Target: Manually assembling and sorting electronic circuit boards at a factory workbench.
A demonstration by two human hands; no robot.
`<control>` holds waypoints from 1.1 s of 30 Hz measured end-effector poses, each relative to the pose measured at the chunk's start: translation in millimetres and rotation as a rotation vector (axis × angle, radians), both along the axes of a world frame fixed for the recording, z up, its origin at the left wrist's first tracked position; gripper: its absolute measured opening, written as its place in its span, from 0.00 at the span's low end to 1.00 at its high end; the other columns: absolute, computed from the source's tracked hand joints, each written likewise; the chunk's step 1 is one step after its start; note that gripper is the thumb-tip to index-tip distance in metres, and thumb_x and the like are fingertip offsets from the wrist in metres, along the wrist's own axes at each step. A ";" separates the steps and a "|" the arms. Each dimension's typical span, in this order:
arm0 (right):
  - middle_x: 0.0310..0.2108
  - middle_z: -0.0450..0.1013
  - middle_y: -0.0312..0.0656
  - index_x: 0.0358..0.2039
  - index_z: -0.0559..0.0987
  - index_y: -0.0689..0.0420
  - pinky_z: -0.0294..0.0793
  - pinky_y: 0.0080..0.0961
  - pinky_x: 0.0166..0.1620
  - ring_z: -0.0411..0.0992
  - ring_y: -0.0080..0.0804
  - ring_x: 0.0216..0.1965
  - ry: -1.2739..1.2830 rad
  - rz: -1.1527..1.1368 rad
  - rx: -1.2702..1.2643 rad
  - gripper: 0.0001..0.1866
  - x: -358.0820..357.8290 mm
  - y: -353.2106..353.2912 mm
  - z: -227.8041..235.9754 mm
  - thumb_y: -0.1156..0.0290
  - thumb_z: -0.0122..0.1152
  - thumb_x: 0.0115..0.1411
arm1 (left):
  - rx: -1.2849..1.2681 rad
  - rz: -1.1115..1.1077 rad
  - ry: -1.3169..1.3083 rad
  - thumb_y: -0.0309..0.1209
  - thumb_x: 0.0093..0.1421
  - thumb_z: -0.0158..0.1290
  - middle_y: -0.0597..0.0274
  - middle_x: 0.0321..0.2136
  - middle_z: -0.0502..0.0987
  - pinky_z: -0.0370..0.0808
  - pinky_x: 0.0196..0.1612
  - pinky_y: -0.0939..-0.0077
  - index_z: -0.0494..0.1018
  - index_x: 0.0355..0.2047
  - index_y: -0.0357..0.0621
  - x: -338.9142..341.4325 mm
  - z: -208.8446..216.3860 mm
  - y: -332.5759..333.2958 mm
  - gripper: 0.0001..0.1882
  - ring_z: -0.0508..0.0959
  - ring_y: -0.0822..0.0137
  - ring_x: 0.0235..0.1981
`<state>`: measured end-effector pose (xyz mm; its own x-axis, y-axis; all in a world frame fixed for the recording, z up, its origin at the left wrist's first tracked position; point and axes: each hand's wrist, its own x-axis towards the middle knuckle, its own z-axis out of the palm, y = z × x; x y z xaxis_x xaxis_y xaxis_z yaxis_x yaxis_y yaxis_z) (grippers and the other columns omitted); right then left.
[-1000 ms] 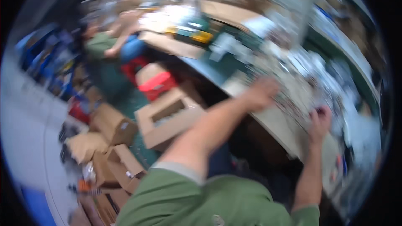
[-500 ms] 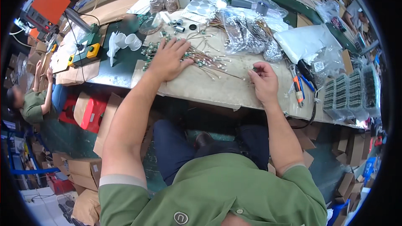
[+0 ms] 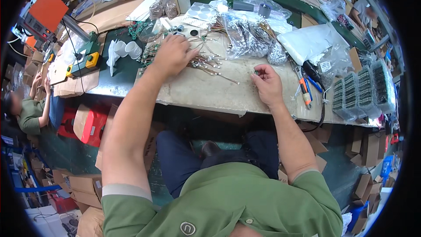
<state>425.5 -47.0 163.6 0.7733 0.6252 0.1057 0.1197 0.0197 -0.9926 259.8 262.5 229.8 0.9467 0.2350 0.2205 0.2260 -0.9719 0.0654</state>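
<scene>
My left hand (image 3: 172,56) lies over a bundle of thin brown wire leads (image 3: 206,63) with small pale tips and green ends. Its thumb stands apart from the bent fingers, whose tips reach down toward the far side of the bundle and are partly hidden. Farther right, my right hand (image 3: 268,85) hovers just above the worn brown mat (image 3: 210,90). Thumb and forefinger pinch a small dark green part (image 3: 255,73), too small to make out in full.
Plastic bags of wired parts (image 3: 250,39) lie beyond my hands. At right are an orange cutter (image 3: 305,92), a black-handled tool (image 3: 310,69) and trays of small parts (image 3: 357,94). White cups (image 3: 133,50) and a yellow-buttoned device (image 3: 85,63) stand left. A co-worker (image 3: 30,109) sits far left.
My left hand has slid to the far side over the leads, its fingers now more bent. My right hand keeps its pinch. The whole view has shifted slightly.
</scene>
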 end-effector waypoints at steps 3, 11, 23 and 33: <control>0.33 0.75 0.34 0.46 0.80 0.61 0.70 0.15 0.36 0.67 0.18 0.30 -0.027 0.020 -0.002 0.12 -3.8 5.9 0.9 0.82 0.65 0.61 | 0.012 -0.044 -0.191 0.45 0.71 0.49 0.56 0.50 0.79 0.68 0.60 0.59 0.80 0.44 0.41 25.7 -29.5 0.5 0.20 0.76 0.54 0.52; 0.32 0.74 0.33 0.45 0.80 0.60 0.70 0.16 0.35 0.67 0.18 0.29 -0.087 -0.002 -0.038 0.12 -2.2 4.4 4.7 0.81 0.66 0.61 | -0.015 -0.091 -0.070 0.47 0.70 0.50 0.56 0.45 0.79 0.69 0.59 0.56 0.80 0.44 0.42 6.6 -28.0 6.5 0.20 0.77 0.52 0.49; 0.31 0.74 0.33 0.45 0.81 0.60 0.70 0.16 0.35 0.67 0.19 0.29 -0.077 0.031 -0.040 0.12 -8.4 2.1 5.4 0.81 0.66 0.60 | 0.022 0.087 -0.170 0.44 0.69 0.53 0.53 0.43 0.80 0.71 0.57 0.57 0.81 0.46 0.40 9.7 -31.2 -15.3 0.19 0.78 0.50 0.46; 0.33 0.74 0.34 0.47 0.81 0.60 0.70 0.15 0.35 0.68 0.19 0.30 -0.117 0.053 -0.032 0.12 -10.4 3.1 6.4 0.79 0.66 0.62 | -0.857 0.145 -0.579 0.25 0.60 0.58 0.56 0.31 0.80 0.75 0.38 0.65 0.80 0.38 0.39 -15.2 -52.0 -147.4 0.06 0.79 0.54 0.32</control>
<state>415.1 -43.9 170.0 0.7224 0.6695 0.1728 0.2346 -0.0023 -0.9721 244.6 115.1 177.7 0.6997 0.6298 0.3372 0.0511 -0.5149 0.8557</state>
